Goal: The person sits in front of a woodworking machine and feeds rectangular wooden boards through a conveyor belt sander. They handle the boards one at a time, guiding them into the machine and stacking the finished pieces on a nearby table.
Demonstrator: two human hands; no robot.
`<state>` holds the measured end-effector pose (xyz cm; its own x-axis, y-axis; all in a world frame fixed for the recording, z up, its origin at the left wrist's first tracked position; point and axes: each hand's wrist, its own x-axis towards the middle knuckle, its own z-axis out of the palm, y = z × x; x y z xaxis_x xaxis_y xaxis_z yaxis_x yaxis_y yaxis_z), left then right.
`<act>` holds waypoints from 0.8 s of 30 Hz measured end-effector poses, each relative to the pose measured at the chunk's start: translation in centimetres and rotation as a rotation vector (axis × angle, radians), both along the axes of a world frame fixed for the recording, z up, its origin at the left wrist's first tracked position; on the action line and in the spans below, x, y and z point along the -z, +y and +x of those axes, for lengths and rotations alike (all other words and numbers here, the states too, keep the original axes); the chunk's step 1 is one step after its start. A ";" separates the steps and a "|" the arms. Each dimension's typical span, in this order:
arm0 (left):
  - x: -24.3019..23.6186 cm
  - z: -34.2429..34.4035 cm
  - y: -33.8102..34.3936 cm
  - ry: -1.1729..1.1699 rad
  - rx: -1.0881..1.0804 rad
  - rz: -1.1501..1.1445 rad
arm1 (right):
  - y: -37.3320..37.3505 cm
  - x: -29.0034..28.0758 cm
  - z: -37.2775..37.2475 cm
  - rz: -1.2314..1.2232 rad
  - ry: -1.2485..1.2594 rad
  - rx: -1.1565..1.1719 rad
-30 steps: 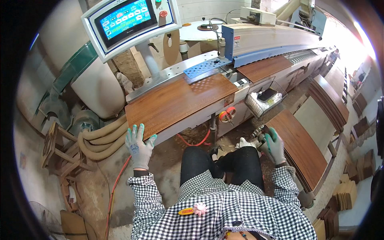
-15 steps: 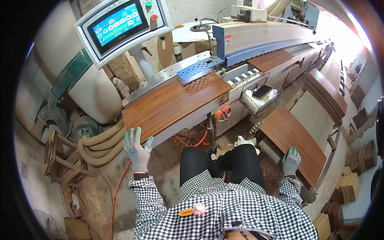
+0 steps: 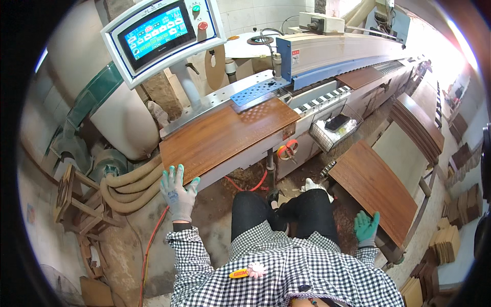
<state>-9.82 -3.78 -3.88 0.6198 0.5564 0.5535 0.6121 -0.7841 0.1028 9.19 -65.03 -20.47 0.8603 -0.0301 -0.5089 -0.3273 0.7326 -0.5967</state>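
A brown wood-grain board lies on the infeed bed of a long edge-banding machine. My left hand, in a grey glove with green fingertips, rests with spread fingers at the board's near left corner. On a roller stand to my right lies a second brown board. My right hand is beside this board's near edge, palm turned up and fingers loosely apart, holding nothing. Another brown board sits farther along the machine, partly under the blue-edged cover.
A control screen stands at upper left. The wire basket on the machine's side holds a dark phone-like object. Stacked boards stand at right. Thick hoses and a red hose run at left.
My right hand has come off the right board's top and turned over, palm up, beside its edge. The board on the machine's far part has moved farther along. My left hand stays at its corner.
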 end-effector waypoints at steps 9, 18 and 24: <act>0.0 -0.1 -0.2 0.007 -0.011 -0.024 | -0.8 3.0 0.1 0.062 0.007 0.311; 0.8 -1.2 1.3 -0.013 0.054 -0.071 | 0.2 2.8 -1.1 0.209 0.049 0.247; 1.8 -3.7 1.7 -0.087 0.027 -0.104 | 0.6 2.8 -1.1 0.179 0.050 0.221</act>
